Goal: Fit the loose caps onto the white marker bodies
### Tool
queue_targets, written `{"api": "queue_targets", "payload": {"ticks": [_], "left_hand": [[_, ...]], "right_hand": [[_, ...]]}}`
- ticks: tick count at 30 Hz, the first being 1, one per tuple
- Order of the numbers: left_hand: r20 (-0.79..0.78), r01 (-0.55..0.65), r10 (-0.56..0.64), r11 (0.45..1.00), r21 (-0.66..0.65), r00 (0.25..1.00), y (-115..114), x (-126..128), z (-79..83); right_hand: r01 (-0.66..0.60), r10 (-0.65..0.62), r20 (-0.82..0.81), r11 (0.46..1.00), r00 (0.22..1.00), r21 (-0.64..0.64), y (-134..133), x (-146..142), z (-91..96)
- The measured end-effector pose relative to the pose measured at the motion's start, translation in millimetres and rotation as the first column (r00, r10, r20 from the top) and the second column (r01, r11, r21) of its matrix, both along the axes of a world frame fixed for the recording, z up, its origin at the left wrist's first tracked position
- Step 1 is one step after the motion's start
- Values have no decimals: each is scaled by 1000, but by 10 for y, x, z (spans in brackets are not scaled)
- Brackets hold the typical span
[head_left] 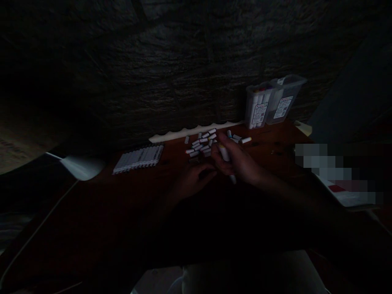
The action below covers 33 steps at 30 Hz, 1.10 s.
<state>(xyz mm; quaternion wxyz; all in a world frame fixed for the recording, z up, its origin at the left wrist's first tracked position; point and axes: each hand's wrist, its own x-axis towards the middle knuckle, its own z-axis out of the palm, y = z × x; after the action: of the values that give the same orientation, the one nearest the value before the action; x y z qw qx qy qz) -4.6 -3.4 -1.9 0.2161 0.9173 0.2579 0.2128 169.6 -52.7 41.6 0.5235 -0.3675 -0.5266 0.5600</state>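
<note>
In the dim head view, my right hand (237, 157) is closed around a white marker (225, 154) that has a yellow band near its upper end. The marker's lower end sticks out below my fingers. My left hand (197, 177) is just to the left, thumb and fingers apart, with nothing visible in it. Beyond both hands lies a loose heap of white marker caps (200, 143) with coloured bands, and a few more pieces lie right of my right hand. On the left, a row of white markers (139, 158) lies side by side on the table.
Two clear plastic boxes (286, 102) stand at the back right; the left one holds markers. A white lamp shade (82, 166) sits at the left, a cable beside it. Behind the wooden table (269, 139) rises a dark textured wall. A partly blurred white item (352, 198) lies right.
</note>
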Motion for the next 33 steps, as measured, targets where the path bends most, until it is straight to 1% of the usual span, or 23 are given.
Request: {"api": "queue_targets", "payload": {"ticks": [3,6,9,13,17,21,26,30,33], "left_hand": [[-4,-8,7,1000,-10,1000,-4,3,5],[-46,-39,38,999,-10,998,-15,1,18],[-61,-42,42,999,-6,997,-25,0,26],[-45,-37,35,999,-33,998,-26,-1,14],[-43,-45,45,999,2,998,-35,-7,7],[-62,-48,47,999,-3,997,-40,-11,22],[-64,-56,55,998,-5,996,-37,-5,33],[-71,-64,61,997,-41,996,-53,-3,36],[-68,-73,71,997,-34,995,-59,-11,34]], "right_hand": [[7,-7,2,1000,1000,-13,12,13,-9],[10,-10,-6,1000,1000,1,22,35,-17],[3,-3,-34,1000,999,21,23,54,-20],[53,-52,-17,997,998,49,-4,50,-10],[95,-96,33,995,995,24,-48,27,24],[163,-163,103,987,981,8,-67,8,56],[226,-225,50,974,973,-9,-39,16,49],[197,-196,29,980,980,-28,-9,36,-3],[206,-206,34,979,978,8,-12,2,-15]]}}
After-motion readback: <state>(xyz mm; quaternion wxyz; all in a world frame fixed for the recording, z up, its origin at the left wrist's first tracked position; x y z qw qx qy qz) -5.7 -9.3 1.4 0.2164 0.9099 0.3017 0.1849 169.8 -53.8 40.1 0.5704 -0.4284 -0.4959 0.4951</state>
